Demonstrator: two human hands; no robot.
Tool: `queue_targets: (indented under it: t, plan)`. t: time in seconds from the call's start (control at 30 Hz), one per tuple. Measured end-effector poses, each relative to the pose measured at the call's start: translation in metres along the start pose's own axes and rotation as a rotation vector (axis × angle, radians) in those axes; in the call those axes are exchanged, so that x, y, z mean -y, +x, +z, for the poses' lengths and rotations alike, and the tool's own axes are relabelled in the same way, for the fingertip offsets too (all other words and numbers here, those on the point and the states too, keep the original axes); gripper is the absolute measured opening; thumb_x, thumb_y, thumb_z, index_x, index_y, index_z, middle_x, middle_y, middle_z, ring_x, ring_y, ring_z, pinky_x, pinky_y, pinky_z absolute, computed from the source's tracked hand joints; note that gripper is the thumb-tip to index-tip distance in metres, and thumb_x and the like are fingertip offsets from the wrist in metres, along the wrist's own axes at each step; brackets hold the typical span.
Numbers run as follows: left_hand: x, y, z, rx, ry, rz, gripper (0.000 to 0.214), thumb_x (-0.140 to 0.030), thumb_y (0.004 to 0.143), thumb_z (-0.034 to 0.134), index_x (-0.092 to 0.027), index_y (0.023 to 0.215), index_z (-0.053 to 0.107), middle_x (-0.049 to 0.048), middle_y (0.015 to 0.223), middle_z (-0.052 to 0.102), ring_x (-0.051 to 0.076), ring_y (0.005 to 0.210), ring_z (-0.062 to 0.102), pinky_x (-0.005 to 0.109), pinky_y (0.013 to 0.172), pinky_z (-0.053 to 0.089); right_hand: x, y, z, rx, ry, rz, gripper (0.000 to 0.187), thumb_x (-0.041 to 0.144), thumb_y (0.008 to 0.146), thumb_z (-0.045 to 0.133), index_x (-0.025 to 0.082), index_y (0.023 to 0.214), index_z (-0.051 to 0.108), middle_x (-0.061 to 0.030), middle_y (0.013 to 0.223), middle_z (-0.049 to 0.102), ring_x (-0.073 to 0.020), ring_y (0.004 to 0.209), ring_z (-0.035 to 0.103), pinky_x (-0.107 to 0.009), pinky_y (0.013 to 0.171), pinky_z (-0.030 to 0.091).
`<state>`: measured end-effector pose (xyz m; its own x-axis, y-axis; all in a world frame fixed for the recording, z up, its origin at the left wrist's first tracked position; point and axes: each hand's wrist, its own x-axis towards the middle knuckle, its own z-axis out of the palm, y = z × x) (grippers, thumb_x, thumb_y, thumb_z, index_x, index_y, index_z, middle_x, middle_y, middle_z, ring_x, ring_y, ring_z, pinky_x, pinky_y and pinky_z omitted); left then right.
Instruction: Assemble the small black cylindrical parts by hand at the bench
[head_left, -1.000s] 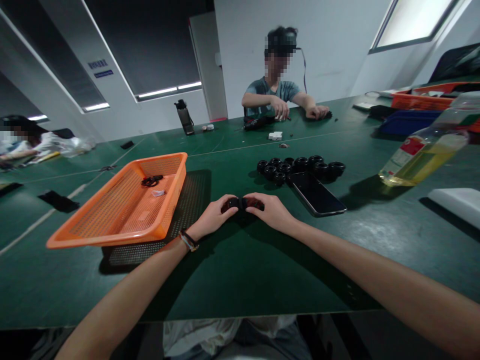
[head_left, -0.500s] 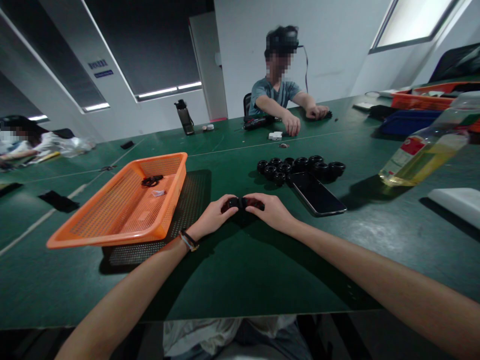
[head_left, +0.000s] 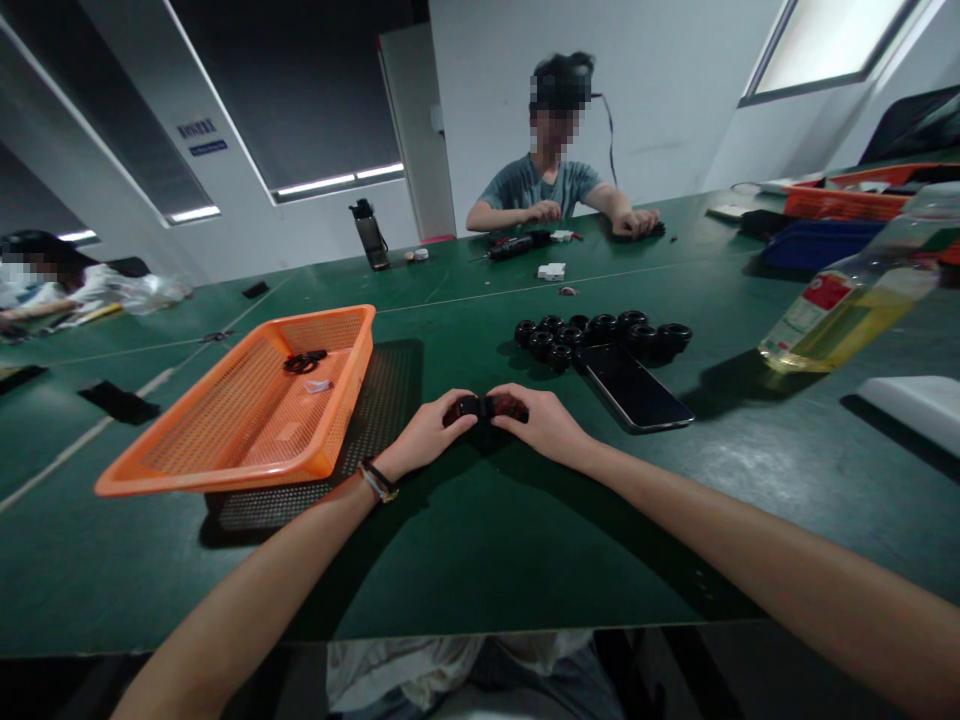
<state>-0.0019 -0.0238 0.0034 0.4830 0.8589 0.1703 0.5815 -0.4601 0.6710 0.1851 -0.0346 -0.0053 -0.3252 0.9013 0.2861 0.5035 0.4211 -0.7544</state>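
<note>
Your left hand and your right hand are meeting low over a green tabletop, thumbs and fingers curling closed and gripping a small black part between them; your fingers are hiding whether it is one piece or two.

Counting from your hands, a shallow orange plastic basket with mesh walls is sitting at nine o'clock. It is holding a clump of thin black loops and, just nearer you, a small whitish scrap. At two o'clock, a cluster of shiny black round pieces is standing; at three, a dark-screened rectangular phone is lying flat, its far end just beside them. Farther out, between two and three, a clear plastic bottle with a red-and-white label is holding yellow liquid. Beyond it, a dark blue plastic bin is keeping its contents out of sight, and a red-orange basket is holding items too unclear to name. At eleven, a dark lidded drinking bottle is standing.
</note>
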Motion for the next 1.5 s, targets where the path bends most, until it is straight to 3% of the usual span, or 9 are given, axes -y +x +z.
queue_targets:
  t: [0.53, 0.8, 1.5]
  plan:
    - [0.0026, 0.0006, 0.0008, 0.005, 0.0, 0.001, 0.03, -0.029, 0.081, 0.048, -0.016, 0.108, 0.051, 0.0041, 0.091, 0.061, 0.017, 0.081, 0.057, 0.028, 0.074, 0.044, -0.0001, -0.0015, -0.0003, -0.009, -0.035, 0.004, 0.024, 0.018, 0.075, 0.058, 0.018, 0.1, 0.06, -0.0032, 0.082, 0.067, -0.0167, 0.076, 0.062, -0.033, 0.07, 0.05]
    - [0.0019, 0.0006, 0.0007, 0.003, 0.004, 0.001, 0.029, -0.027, 0.08, 0.049, -0.015, 0.106, 0.051, 0.0044, 0.091, 0.061, 0.017, 0.082, 0.057, 0.028, 0.076, 0.044, 0.0026, -0.0012, -0.0015, -0.042, -0.046, -0.021, 0.028, 0.01, 0.07, 0.06, 0.018, 0.097, 0.062, -0.0049, 0.091, 0.066, -0.0166, 0.079, 0.062, -0.033, 0.074, 0.05]
    - [0.0023, 0.0004, 0.0008, 0.005, -0.012, -0.01, 0.03, -0.029, 0.08, 0.048, -0.015, 0.107, 0.051, 0.004, 0.087, 0.061, 0.017, 0.081, 0.057, 0.028, 0.072, 0.045, -0.0026, -0.0008, 0.0011, -0.032, 0.017, -0.03, 0.024, 0.013, 0.072, 0.06, 0.019, 0.096, 0.059, -0.002, 0.085, 0.066, -0.0152, 0.078, 0.062, -0.032, 0.073, 0.05]
